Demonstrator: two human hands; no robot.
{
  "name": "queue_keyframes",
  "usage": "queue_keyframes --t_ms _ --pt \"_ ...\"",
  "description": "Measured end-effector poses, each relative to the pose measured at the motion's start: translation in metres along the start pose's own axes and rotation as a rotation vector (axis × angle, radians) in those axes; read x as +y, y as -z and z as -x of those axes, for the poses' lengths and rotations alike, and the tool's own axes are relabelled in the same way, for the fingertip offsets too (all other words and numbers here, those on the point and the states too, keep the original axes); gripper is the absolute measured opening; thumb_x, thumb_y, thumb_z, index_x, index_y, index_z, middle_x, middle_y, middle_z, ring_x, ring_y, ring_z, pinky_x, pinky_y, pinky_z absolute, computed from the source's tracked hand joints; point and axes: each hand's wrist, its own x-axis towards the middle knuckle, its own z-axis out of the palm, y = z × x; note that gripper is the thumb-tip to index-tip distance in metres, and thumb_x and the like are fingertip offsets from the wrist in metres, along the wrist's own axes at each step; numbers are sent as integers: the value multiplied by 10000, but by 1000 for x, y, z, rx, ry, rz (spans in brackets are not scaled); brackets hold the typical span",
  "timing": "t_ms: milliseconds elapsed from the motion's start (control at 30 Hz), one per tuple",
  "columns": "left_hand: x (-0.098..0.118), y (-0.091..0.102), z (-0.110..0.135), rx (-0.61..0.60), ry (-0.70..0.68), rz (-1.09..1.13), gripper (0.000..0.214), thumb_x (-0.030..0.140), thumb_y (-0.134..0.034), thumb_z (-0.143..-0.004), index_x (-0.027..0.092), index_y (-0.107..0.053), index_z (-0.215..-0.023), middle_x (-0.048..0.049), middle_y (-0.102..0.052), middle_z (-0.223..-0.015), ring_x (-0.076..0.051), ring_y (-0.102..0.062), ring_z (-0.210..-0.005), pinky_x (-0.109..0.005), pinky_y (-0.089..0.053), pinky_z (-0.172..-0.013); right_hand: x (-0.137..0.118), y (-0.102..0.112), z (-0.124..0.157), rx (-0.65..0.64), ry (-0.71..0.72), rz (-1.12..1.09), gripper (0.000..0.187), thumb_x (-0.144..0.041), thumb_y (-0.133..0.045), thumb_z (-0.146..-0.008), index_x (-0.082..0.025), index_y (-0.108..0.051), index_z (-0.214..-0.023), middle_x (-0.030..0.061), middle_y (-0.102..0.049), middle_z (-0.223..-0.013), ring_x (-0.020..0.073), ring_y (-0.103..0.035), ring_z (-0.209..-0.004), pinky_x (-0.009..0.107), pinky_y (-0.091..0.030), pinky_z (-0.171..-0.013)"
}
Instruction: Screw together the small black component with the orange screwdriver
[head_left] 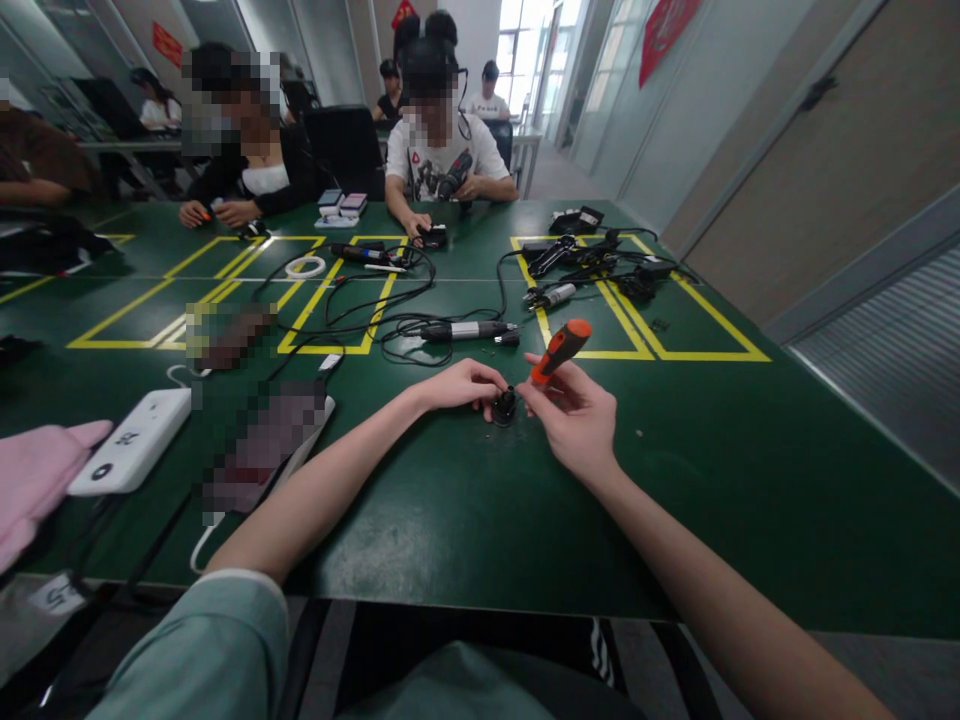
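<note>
A small black round part (504,406) rests on the green table (465,510) in front of me. My left hand (459,384) is closed, its fingertips pinching the part's left side. My right hand (574,415) is closed on a screwdriver with an orange and black handle (561,349). The handle points up and to the right, and its tip angles down towards the black part, mostly hidden by my fingers.
A grey and black pen-shaped tool (465,330) with tangled black cables lies just beyond my hands. More tools and cables (592,265) sit at the far right inside yellow tape lines. A white power bank (135,440) lies at the left. Other people sit across the table.
</note>
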Motion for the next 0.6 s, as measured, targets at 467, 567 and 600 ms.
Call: queue_keyframes --t_ms 467,567,600 --pt "-3 4 1 -19 -17 -22 140 100 -585 -874 104 -721 -842 -23 -727 -738 -87 -684 -569 -178 -450 -588 -3 -4 -1 -46 49 -87 227 -255 -791 -836 -221 -741 -1055 -5 -754 -819 124 -682 -603 286 -620 -601" --pt "-3 4 1 -6 -13 -21 125 97 -599 -872 105 -724 -864 -14 -722 -725 -84 -680 -567 -177 -451 -589 -4 -4 -2 -41 72 -47 154 -256 -787 -834 -223 -759 -982 -6 -723 -832 124 -667 -634 280 -605 -597" --pt "-3 3 1 -1 -10 -24 123 94 -600 -871 105 -722 -863 -8 -715 -709 -82 -676 -563 -175 -450 -589 -5 -4 -2 -39 70 -35 144 -267 -781 -839 -223 -763 -975 -2 -716 -841 126 -663 -644 282 -602 -595"
